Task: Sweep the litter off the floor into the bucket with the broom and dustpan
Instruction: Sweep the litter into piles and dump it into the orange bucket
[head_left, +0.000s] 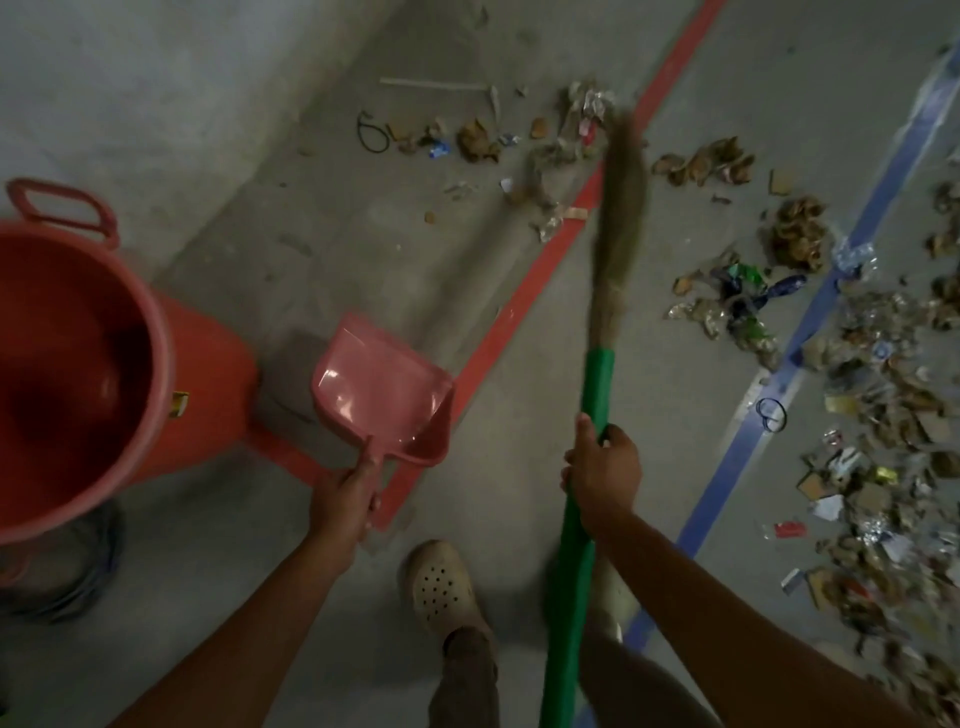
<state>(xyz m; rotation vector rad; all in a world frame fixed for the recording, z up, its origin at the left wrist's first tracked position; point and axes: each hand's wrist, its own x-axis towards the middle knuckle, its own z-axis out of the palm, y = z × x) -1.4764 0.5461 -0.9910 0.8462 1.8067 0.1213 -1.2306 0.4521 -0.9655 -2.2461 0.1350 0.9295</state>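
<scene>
Grips the broom (597, 384) with the right hand (602, 473), fingers curled round its green handle, likely for reach: bristles blurred out over the litter (582, 111) beside the red line (519, 306). Holds the dustpan (384, 389) by its handle in the left hand (345, 491), pan seemingly off the floor, mouth forward, ready beside the sweep. Has the bucket (156, 332) just left of the pan, mouth open upward, probably for a short tip. Faces the bulk of the litter far right, in 1 long drift around the blue line (737, 457); shows none in the pan.
</scene>
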